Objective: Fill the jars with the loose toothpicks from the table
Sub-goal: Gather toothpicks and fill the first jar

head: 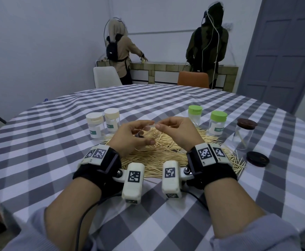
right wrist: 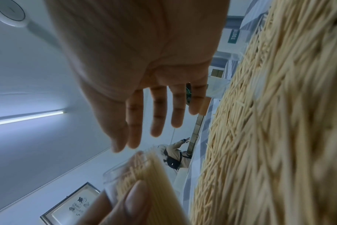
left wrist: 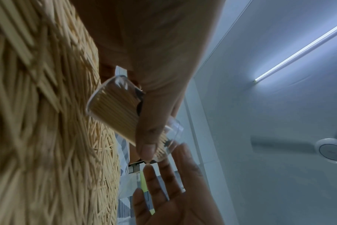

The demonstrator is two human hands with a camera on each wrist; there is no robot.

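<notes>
A big pile of loose toothpicks (head: 159, 156) lies on the checked tablecloth (head: 57, 124). Above it my left hand (head: 142, 133) grips a small clear jar (left wrist: 113, 109) packed with toothpicks, tilted on its side, thumb (left wrist: 150, 130) across its wall. The jar's mouth points toward my right hand (head: 166, 128), which hovers just beside it with relaxed, nearly straight fingers (right wrist: 158, 109) and holds nothing. The same jar (right wrist: 144, 175) shows blurred below those fingers in the right wrist view. In the head view the jar is mostly hidden between the hands.
Two white-lidded jars (head: 95, 127) (head: 111, 120) stand behind the pile at left, two green-lidded jars (head: 195, 115) (head: 217, 124) at right. A clear jar with a brown lid (head: 244, 134) holds a few toothpicks; another brown lid (head: 257, 158) lies beside it. Two people stand at a far counter.
</notes>
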